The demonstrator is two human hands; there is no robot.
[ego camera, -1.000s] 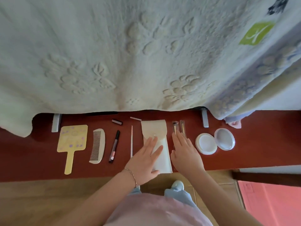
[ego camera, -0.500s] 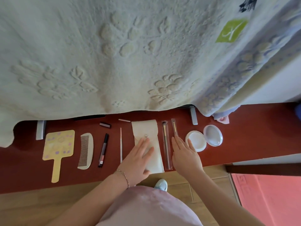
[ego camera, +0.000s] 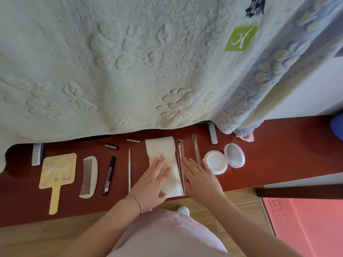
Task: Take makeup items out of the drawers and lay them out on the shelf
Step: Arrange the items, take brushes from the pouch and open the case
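The left hand [ego camera: 154, 184] is lying flat on the lower half of the white pouch [ego camera: 163, 164], fingers straight and a little spread, pressing it and not pinching anything. The right hand [ego camera: 201, 179] is resting just at 3 o'clock of it, fingers straight and close together, touching the red shelf [ego camera: 278, 154] between the two brushes. The sleeved brush [ego camera: 180, 164] is lying along the pouch's right edge; the second brush [ego camera: 196, 153] is lying beside the fingers, toward 1 o'clock.

The pouch is looking soft, thin and light, so it is probably sliding easily on the smooth shelf; it is better held by an edge or the flap near the snap. The brushes are thin, stiff and light, in slippery clear sleeves; pinching at the middle of the handle seems safest.

Further out, at 3 o'clock the open compact [ego camera: 223, 161] is lying; at 9 o'clock a thin stick [ego camera: 129, 169], a black pen [ego camera: 109, 175], a comb [ego camera: 88, 177] and a yellow hand mirror [ego camera: 57, 173]. A blanket [ego camera: 130, 62] is hanging at 12 o'clock.
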